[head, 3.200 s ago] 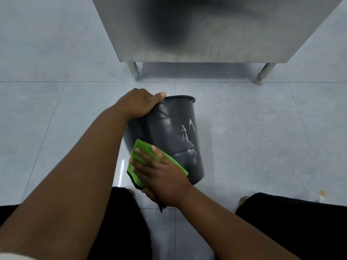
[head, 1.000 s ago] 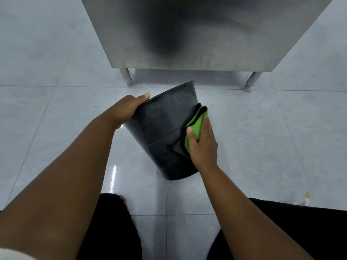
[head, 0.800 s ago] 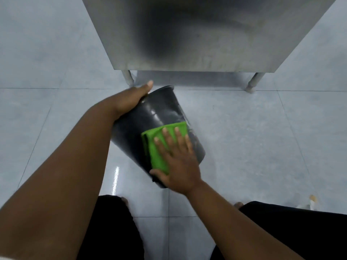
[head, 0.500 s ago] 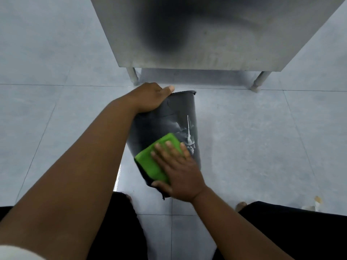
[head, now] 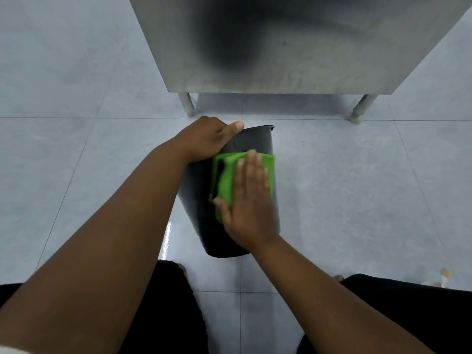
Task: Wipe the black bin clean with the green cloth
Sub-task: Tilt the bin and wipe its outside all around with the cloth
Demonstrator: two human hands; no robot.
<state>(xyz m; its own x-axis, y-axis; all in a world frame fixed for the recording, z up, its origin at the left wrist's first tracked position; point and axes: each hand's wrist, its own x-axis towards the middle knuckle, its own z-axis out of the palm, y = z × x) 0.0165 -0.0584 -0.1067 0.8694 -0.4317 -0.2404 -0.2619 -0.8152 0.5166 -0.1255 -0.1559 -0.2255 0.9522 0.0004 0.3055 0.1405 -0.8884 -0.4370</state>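
On the grey tiled floor [head: 357, 187], the black bin [head: 199, 205] leans with its rim pointing away from the person and its base towards them; whether the base touches the tiles cannot be told. The left hand [head: 204, 141] grasps the bin at the left of its rim, thumb laid along the outer edge and the other fingers curled out of sight round the far side. Draped over the bin's upper wall, just short of the rim, lies the green cloth [head: 226, 182], folded and bunched into a ridge on its left part. The right hand [head: 249, 205] lies flat on the cloth, fingers straight and close together and pointing towards the rim, thumb spread to the left, pressing the cloth against the bin and grasping nothing. Beyond the bin's rim stands a steel cabinet [head: 293, 47] on short round legs [head: 187, 104], its front carrying a dark blurred reflection. On either side of the bin's base are the person's knees in black trousers [head: 166, 315], with bare toes [head: 181, 267] showing just left of the base. Left of the bin a bright streak of light [head: 168, 233] shines on the tile. Well to the right of the base a small tan scrap [head: 444, 273] lies on the floor.
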